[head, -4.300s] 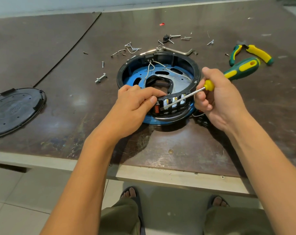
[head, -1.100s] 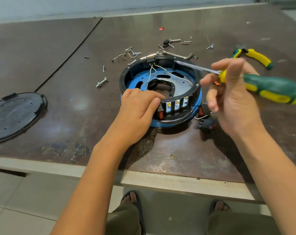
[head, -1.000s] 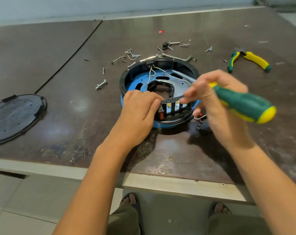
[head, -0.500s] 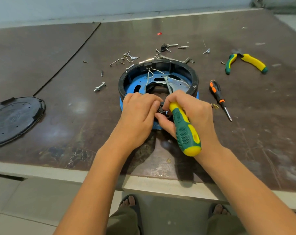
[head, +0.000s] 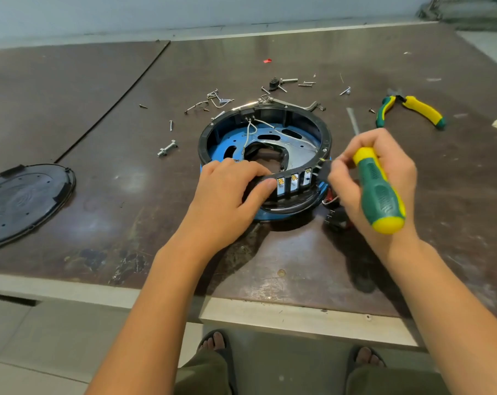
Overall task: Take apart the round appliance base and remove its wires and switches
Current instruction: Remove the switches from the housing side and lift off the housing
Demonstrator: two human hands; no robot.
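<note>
The round appliance base (head: 265,129), a black ring over a blue plate, lies open side up mid-table. White wires (head: 251,129) run across its inside. A row of switch terminals (head: 294,181) shows in the near wall. My left hand (head: 227,195) grips the near rim, thumb beside the terminals. My right hand (head: 369,178) holds a green and yellow screwdriver (head: 382,195), shaft pointing away from me. Its fingertips touch a black part (head: 324,169) at the right end of the row. Loose switches with wires (head: 334,216) lie half hidden under that hand.
A black round cover (head: 22,201) lies at the left near the table edge (head: 270,315). Green and yellow pliers (head: 412,109) lie at the back right. Several screws (head: 213,101), a bolt (head: 167,148) and a metal bracket (head: 294,104) are scattered behind the base.
My right hand has moved with the screwdriver from the middle of the near rim to the right end of the switch row. My left hand has stayed on the rim.
</note>
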